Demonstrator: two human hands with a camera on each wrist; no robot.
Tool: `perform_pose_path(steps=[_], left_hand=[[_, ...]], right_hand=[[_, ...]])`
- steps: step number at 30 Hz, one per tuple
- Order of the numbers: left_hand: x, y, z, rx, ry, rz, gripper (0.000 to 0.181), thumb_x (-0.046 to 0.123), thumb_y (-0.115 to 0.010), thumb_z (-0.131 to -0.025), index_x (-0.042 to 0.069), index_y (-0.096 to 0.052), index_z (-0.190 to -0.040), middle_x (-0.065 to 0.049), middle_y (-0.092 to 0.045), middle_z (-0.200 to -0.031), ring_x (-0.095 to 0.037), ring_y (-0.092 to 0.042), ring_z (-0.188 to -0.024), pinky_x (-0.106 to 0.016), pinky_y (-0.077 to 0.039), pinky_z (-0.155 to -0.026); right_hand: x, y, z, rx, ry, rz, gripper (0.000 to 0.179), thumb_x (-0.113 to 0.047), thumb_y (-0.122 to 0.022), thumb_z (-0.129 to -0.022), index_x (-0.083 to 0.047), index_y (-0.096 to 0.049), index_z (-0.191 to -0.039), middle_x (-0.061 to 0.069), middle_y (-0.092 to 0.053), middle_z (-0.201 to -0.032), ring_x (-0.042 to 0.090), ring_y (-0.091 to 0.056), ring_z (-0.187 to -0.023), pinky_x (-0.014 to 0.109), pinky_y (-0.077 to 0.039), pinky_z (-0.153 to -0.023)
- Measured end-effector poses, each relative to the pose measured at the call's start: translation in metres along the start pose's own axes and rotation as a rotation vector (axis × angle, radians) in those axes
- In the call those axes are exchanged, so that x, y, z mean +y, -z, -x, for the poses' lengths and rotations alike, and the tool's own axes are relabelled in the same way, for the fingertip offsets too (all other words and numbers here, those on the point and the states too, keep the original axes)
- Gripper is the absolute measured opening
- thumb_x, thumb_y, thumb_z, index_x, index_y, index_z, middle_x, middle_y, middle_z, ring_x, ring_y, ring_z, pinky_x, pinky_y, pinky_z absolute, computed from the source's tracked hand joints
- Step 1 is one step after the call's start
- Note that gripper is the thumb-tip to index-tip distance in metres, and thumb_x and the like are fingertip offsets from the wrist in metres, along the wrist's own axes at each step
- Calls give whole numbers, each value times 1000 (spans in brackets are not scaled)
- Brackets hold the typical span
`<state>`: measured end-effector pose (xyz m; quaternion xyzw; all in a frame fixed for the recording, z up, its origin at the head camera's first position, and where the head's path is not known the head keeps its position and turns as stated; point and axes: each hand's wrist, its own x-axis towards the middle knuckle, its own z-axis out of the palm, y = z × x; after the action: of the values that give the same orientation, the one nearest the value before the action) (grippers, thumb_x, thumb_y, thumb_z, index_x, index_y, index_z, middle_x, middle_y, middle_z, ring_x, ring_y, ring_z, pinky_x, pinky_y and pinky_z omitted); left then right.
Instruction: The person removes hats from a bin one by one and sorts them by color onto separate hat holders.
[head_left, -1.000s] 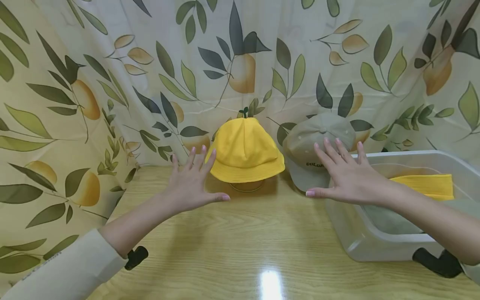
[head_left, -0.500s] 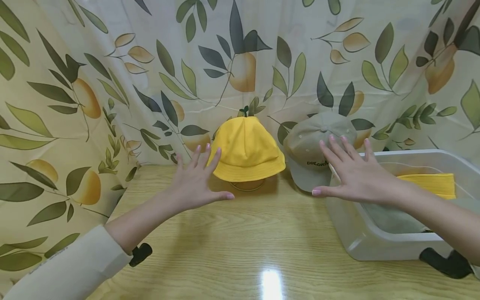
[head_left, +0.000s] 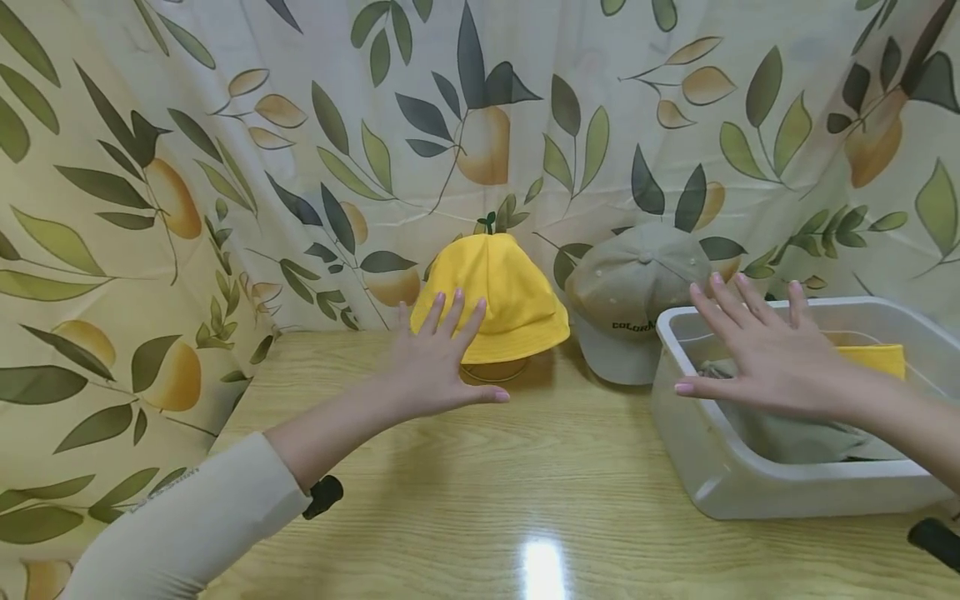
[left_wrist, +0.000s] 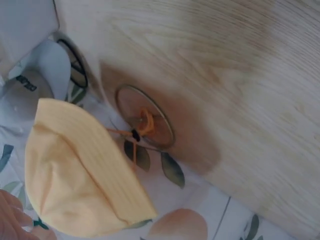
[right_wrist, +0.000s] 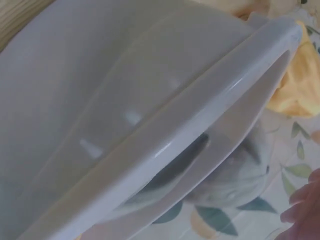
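Note:
My left hand [head_left: 431, 367], fingers spread, is held up in front of the yellow bucket hat [head_left: 517, 304] and overlaps its left side in the head view. A small green sprout [head_left: 490, 222] tops the hat. The left wrist view shows the hat on a thin stand with a round wire base [left_wrist: 170, 135]; a few fingertips [left_wrist: 12, 215] enter at the lower left. My right hand [head_left: 772, 362] is also spread, holding nothing, and overlaps the white plastic tub [head_left: 693, 467]. Between the hands, a grey baseball cap [head_left: 637, 283] with dark lettering sits near the curtain.
Inside the tub lie a folded yellow cloth piece [head_left: 873, 360] and grey-green fabric [head_left: 795, 437]. The wood-grain table [head_left: 450, 500] carries everything. A leaf-and-fruit printed curtain [head_left: 315, 50] hangs behind and along the left. The tub's rim [right_wrist: 165, 135] fills much of the right wrist view.
Both hands have moved right, fingers still spread. The left now overlaps the yellow hat; the right has gone from in front of the grey cap to the tub. Hats and tub stay put.

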<state>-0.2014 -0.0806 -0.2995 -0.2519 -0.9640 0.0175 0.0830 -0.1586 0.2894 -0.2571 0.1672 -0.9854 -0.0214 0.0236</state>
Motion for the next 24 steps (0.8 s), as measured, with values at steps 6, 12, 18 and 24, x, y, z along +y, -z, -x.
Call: perform_pose_path(steps=[6, 12, 18, 24], left_hand=[[15, -5, -14, -37, -18, 62, 111, 87, -40, -70, 23, -2, -153, -10, -6, -159, -32, -4, -146, -68, 3, -108], [31, -3, -23, -27, -34, 89, 111, 86, -42, -71, 25, 0, -153, -9, -7, -159, -30, -5, -146, -65, 1, -110], [55, -2, -35, -25, -60, 100, 110, 87, -38, -71, 28, 9, -151, -7, -4, -160, -28, -2, -146, -65, 0, -111], [76, -6, -46, -32, -79, 130, 110, 88, -38, -70, 31, 12, -150, -5, -1, -160, -26, 0, -147, -64, 2, -111]], right_hand=[[18, -2, 11, 28, -36, 43, 108, -64, -57, -81, -10, 4, -152, 22, 6, -156, 41, 14, -141, 57, 33, -97], [40, -6, 18, 68, -89, 70, 109, -65, -56, -81, -8, 5, -151, 24, 8, -155, 45, 16, -139, 57, 35, -95], [61, -11, 29, 74, -167, 75, 113, -66, -57, -79, -6, 8, -150, 31, 8, -151, 50, 20, -135, 60, 35, -93], [83, -17, 41, 108, -237, 7, 114, -63, -57, -81, -4, 13, -148, 31, 18, -148, 49, 27, -132, 66, 26, -98]])
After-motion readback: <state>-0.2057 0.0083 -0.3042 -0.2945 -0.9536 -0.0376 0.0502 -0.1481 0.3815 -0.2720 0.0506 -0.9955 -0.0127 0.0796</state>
